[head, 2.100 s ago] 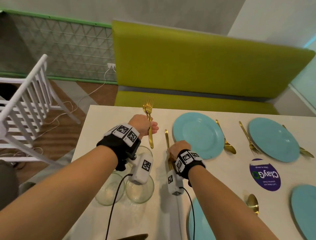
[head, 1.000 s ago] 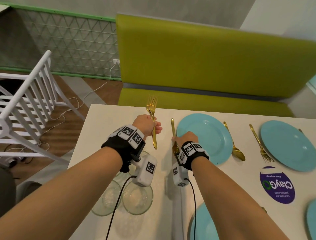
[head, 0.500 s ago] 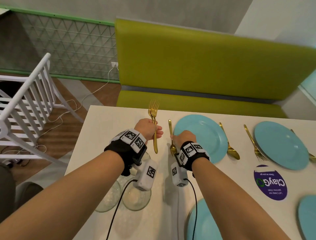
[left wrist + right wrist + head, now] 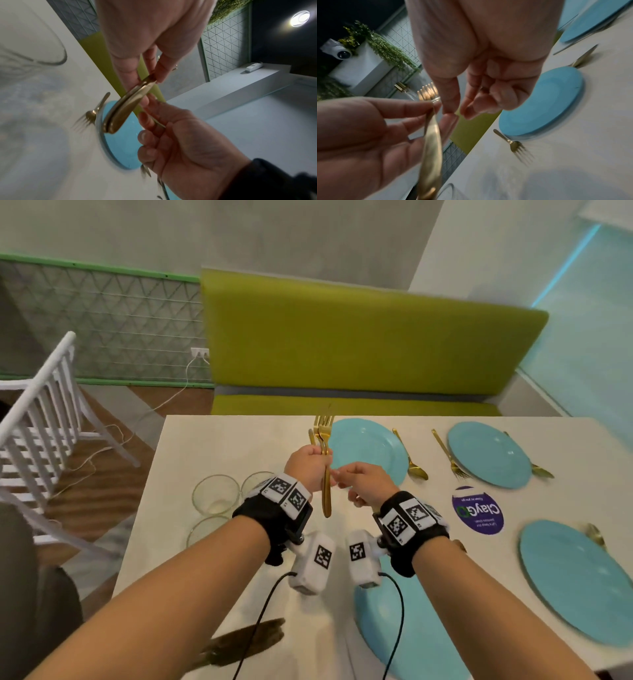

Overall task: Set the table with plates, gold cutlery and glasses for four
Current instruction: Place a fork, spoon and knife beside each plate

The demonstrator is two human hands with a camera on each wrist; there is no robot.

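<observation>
Our left hand pinches the two gold forks upright above the table, while our right hand, fingers loosely curled and holding nothing, reaches for their handles. Beyond this grip, the far plate has its fork and spoon. We judge the near plate still lacks forks, and the glasses, clustered left of our wrist, await distribution.

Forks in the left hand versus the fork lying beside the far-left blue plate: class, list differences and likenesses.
The held forks are a stacked pair; the lying fork is single. The held forks are raised in the left hand's grip; the lying fork rests flat on the table beside the blue plate. The held forks' tines point toward the bench; the lying fork's toward the person. All are gold.
</observation>
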